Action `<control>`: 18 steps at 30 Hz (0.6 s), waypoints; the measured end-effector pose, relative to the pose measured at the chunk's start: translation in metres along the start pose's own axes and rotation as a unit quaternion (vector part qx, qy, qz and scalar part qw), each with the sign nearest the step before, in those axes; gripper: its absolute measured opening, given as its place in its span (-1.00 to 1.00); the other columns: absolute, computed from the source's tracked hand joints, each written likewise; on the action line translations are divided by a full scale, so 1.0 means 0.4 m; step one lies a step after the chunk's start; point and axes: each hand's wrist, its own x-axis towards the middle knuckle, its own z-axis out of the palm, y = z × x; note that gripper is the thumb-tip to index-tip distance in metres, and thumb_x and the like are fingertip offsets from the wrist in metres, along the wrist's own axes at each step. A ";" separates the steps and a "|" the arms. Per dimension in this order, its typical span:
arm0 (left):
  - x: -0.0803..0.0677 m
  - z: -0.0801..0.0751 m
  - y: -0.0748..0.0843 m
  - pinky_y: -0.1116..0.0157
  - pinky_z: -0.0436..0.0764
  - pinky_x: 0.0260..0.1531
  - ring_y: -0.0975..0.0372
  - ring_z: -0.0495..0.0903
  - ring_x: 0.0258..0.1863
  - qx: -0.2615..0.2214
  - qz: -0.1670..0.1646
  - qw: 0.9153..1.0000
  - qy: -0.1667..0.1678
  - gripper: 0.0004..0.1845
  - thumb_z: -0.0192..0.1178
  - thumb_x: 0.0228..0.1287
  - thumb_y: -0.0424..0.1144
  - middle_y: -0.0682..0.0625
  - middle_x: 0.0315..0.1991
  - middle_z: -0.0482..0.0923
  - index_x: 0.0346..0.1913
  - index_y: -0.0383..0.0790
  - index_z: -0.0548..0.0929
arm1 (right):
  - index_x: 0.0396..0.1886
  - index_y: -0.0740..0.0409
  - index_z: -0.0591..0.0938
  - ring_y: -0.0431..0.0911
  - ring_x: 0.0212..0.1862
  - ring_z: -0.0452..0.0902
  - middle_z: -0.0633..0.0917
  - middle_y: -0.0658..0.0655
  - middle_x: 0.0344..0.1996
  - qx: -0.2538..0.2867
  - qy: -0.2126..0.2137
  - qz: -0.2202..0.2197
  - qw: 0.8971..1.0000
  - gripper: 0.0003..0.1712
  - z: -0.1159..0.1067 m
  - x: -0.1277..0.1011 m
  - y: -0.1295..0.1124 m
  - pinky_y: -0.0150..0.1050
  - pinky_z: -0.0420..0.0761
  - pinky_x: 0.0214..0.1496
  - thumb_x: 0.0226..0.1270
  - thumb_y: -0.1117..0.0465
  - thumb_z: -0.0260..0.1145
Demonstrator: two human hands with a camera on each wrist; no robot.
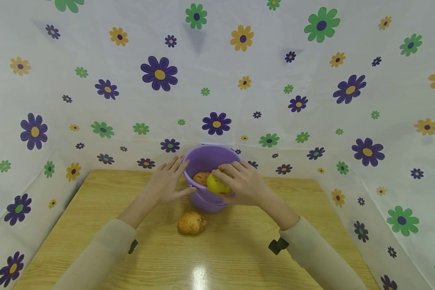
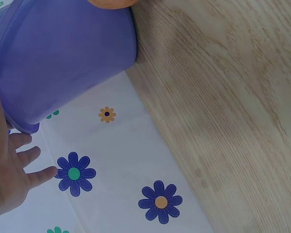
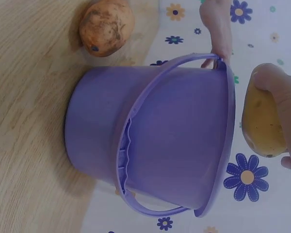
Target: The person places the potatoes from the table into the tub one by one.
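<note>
1. Two beige sleeves (image 1: 105, 249) come in from the bottom of the head view, one on each arm, and they lie over the wooden table (image 1: 94, 225).
2. Just past the sleeves, a brown potato (image 1: 191, 222) sits on the table by itself. No hand touches it. It is near the front of the purple bucket (image 1: 203, 201).
3. Next comes the bucket. It stands upright on the table, close to the flowery cloth (image 1: 311, 100) that hangs behind and on both sides.
4. Its handle (image 3: 128, 160) is folded down against its side, as the right wrist view shows.
5. One more brown potato (image 1: 201, 178) is inside the bucket, toward the left side.
6. The left hand (image 1: 166, 183) is on the left side of the bucket. Its fingers are straight and spread, and they rest flat against the rim and wall. It does not grab anything.
7. The right hand (image 1: 241, 183) is on the right side of the bucket, over the rim. Its fingers curl around a yellow potato (image 1: 216, 184) and hold it tight.
8. The yellow potato is right at the top of the bucket, just by the rim, and is between the two hands.
9. The hands are apart, with the bucket between them.
</note>
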 end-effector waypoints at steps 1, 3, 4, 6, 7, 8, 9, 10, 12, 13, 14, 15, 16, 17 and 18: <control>0.000 0.000 0.000 -0.26 0.32 0.57 -0.12 0.05 0.72 -0.001 0.000 1.000 0.000 0.12 0.00 0.39 0.53 -0.17 0.75 -0.08 0.72 -0.17 0.03 | 0.17 0.01 0.67 -0.01 -0.18 0.73 0.80 0.07 -0.06 0.000 0.001 0.002 1.000 -0.18 0.004 0.000 0.004 -0.16 0.78 -0.16 -0.06 -0.28 0.62; 0.000 0.000 0.000 -0.26 0.33 0.57 -0.12 0.06 0.72 0.000 0.001 1.000 0.002 0.11 0.01 0.39 0.53 -0.18 0.74 -0.06 0.72 -0.17 0.04 | 0.17 0.00 0.68 -0.01 -0.18 0.73 0.80 0.06 -0.06 -0.001 0.001 0.006 1.000 -0.21 0.012 0.001 0.011 -0.17 0.79 -0.15 -0.02 -0.28 0.61; 0.001 0.001 -0.001 -0.26 0.34 0.56 -0.12 0.06 0.72 0.000 0.002 1.000 0.004 0.11 0.01 0.39 0.52 -0.19 0.74 -0.05 0.72 -0.18 0.05 | 0.16 0.01 0.69 -0.01 -0.17 0.73 0.80 0.06 -0.06 -0.001 0.003 0.006 1.000 -0.21 0.016 0.002 0.014 -0.17 0.79 -0.15 -0.01 -0.29 0.60; 0.002 0.001 -0.001 -0.26 0.36 0.55 -0.12 0.08 0.71 0.001 0.003 1.000 0.008 0.11 0.02 0.38 0.52 -0.20 0.73 -0.01 0.71 -0.19 0.07 | 0.16 0.01 0.70 -0.01 -0.16 0.74 0.81 0.07 -0.07 -0.001 0.005 0.008 1.000 -0.22 0.025 0.003 0.021 -0.17 0.78 -0.14 0.00 -0.30 0.59; 0.002 0.001 -0.001 -0.26 0.36 0.55 -0.12 0.08 0.71 0.002 0.003 1.000 0.009 0.11 0.02 0.38 0.52 -0.21 0.73 0.01 0.71 -0.19 0.07 | 0.15 0.01 0.70 0.00 -0.15 0.74 0.81 0.06 -0.07 0.000 0.005 0.010 1.000 -0.23 0.028 0.003 0.024 -0.17 0.78 -0.13 0.01 -0.30 0.59; 0.002 0.001 -0.001 -0.26 0.36 0.55 -0.12 0.09 0.71 0.003 0.003 1.000 0.010 0.11 0.02 0.38 0.52 -0.22 0.73 0.02 0.71 -0.19 0.07 | 0.15 0.01 0.71 0.00 -0.13 0.75 0.81 0.07 -0.07 0.004 0.004 0.013 1.000 -0.23 0.032 0.004 0.027 -0.17 0.77 -0.12 0.01 -0.30 0.60; 0.002 0.001 -0.001 -0.26 0.37 0.54 -0.13 0.09 0.71 0.004 0.003 1.000 0.011 0.11 0.02 0.38 0.52 -0.22 0.72 0.04 0.71 -0.19 0.08 | 0.15 0.01 0.71 0.00 -0.12 0.75 0.81 0.07 -0.07 0.007 0.004 0.015 1.000 -0.23 0.037 0.004 0.030 -0.16 0.76 -0.11 0.02 -0.30 0.60; 0.002 0.001 -0.001 -0.26 0.37 0.54 -0.13 0.10 0.71 0.004 0.003 1.000 0.011 0.11 0.02 0.38 0.52 -0.23 0.72 0.05 0.71 -0.19 0.08 | 0.15 0.02 0.72 0.01 -0.11 0.76 0.81 0.08 -0.07 0.011 0.004 0.018 1.000 -0.22 0.041 0.005 0.033 -0.16 0.76 -0.11 0.01 -0.30 0.61; 0.002 0.001 -0.001 -0.26 0.37 0.54 -0.13 0.10 0.71 0.003 0.003 1.000 0.012 0.11 0.03 0.38 0.52 -0.23 0.72 0.05 0.70 -0.20 0.09 | 0.17 0.02 0.72 0.02 -0.09 0.76 0.81 0.08 -0.06 0.023 -0.001 0.026 0.999 -0.21 0.049 0.007 0.038 -0.15 0.75 -0.11 -0.01 -0.29 0.63; 0.002 0.001 -0.001 -0.26 0.38 0.53 -0.13 0.11 0.70 0.003 0.002 1.000 0.012 0.11 0.03 0.38 0.52 -0.23 0.72 0.06 0.70 -0.20 0.09 | 0.18 0.03 0.71 0.02 -0.08 0.76 0.81 0.09 -0.05 0.030 -0.003 0.030 0.999 -0.20 0.052 0.007 0.040 -0.14 0.75 -0.10 -0.02 -0.28 0.65; 0.001 0.002 -0.001 -0.26 0.38 0.53 -0.14 0.12 0.70 0.004 0.002 1.000 0.013 0.11 0.03 0.38 0.52 -0.23 0.71 0.06 0.70 -0.20 0.10 | 0.18 0.03 0.71 0.02 -0.07 0.76 0.81 0.09 -0.05 0.035 -0.006 0.033 0.999 -0.19 0.056 0.008 0.042 -0.14 0.75 -0.11 -0.02 -0.29 0.65; 0.001 0.002 -0.001 -0.27 0.39 0.53 -0.14 0.13 0.69 0.003 0.003 1.000 0.014 0.11 0.04 0.38 0.52 -0.24 0.71 0.06 0.70 -0.20 0.10 | 0.19 0.03 0.71 0.03 -0.07 0.76 0.80 0.10 -0.04 0.038 -0.009 0.035 0.999 -0.18 0.059 0.010 0.044 -0.14 0.75 -0.11 -0.01 -0.29 0.65; 0.001 0.003 -0.002 -0.27 0.39 0.53 -0.15 0.14 0.69 0.003 0.003 1.000 0.014 0.11 0.04 0.37 0.52 -0.24 0.71 0.06 0.70 -0.20 0.10 | 0.20 0.03 0.71 0.03 -0.06 0.76 0.80 0.10 -0.03 0.041 -0.011 0.037 0.998 -0.18 0.061 0.011 0.046 -0.14 0.75 -0.12 -0.01 -0.29 0.64; 0.000 0.003 -0.002 -0.27 0.39 0.53 -0.15 0.14 0.69 0.002 0.003 1.000 0.015 0.11 0.04 0.38 0.52 -0.24 0.71 0.06 0.70 -0.20 0.10 | 0.20 0.03 0.71 0.03 -0.06 0.76 0.80 0.10 -0.03 0.045 -0.014 0.039 0.998 -0.18 0.063 0.012 0.048 -0.14 0.74 -0.13 0.00 -0.29 0.65; 0.000 0.004 -0.002 -0.27 0.39 0.52 -0.15 0.15 0.69 0.002 0.003 1.000 0.015 0.11 0.04 0.38 0.52 -0.24 0.71 0.06 0.70 -0.20 0.10 | 0.20 0.03 0.70 0.04 -0.05 0.76 0.80 0.10 -0.02 0.048 -0.015 0.040 0.998 -0.18 0.065 0.014 0.050 -0.13 0.75 -0.12 -0.01 -0.28 0.65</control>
